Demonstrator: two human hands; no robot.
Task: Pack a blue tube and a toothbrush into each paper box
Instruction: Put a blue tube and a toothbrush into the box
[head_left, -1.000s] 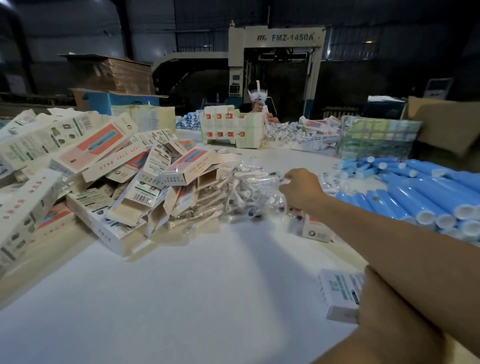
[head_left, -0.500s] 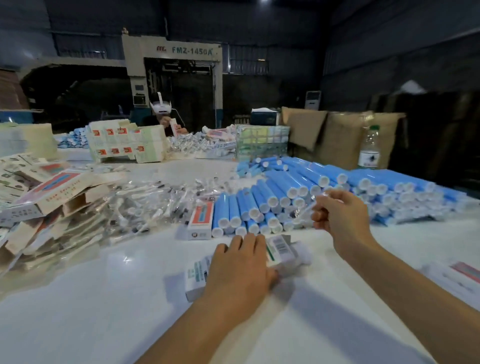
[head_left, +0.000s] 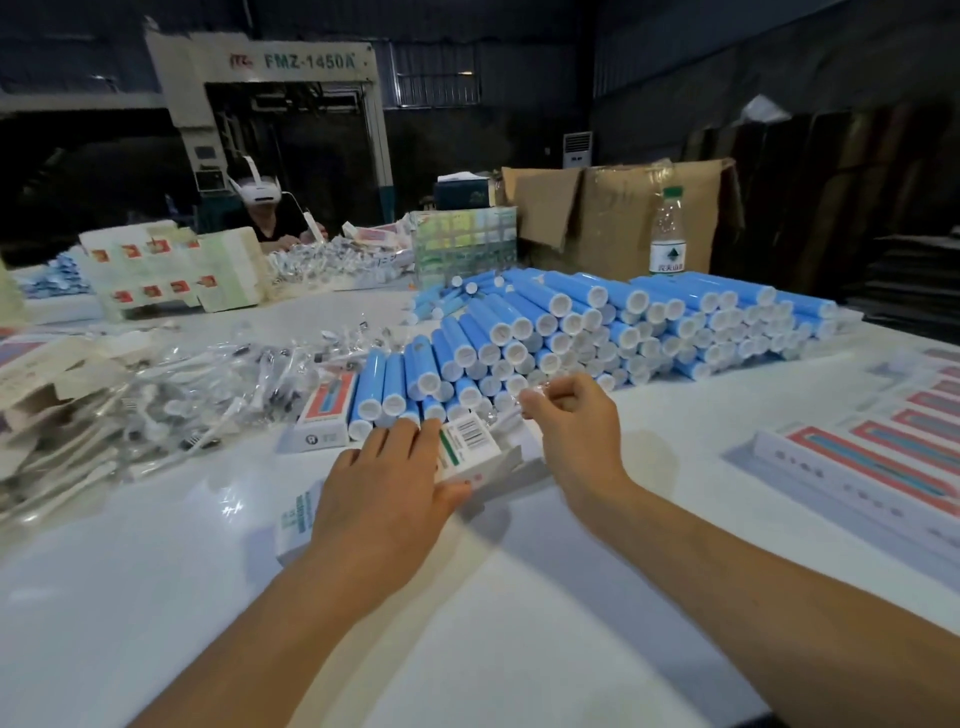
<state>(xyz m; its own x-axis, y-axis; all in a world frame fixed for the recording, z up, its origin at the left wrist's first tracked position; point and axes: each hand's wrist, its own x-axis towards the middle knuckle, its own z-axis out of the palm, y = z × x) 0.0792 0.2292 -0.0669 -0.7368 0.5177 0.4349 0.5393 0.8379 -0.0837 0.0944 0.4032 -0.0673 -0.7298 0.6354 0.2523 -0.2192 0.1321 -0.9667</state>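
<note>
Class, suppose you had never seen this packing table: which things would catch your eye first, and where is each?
First, the big stack of blue tubes with white caps, filling the table's middle and far right. Next, the two hands near the front: the left hand holds a paper box on the table, and the right hand pinches a wrapped toothbrush at its open end. Left lies a heap of bagged toothbrushes.

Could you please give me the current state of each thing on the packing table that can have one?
White paper box: lying flat, end open, under left hand.
Wrapped toothbrush: pinched by right hand, not yet boxed.
Blue tubes: capped, stacked.
Clear plastic water bottle: upright, capped.
</note>
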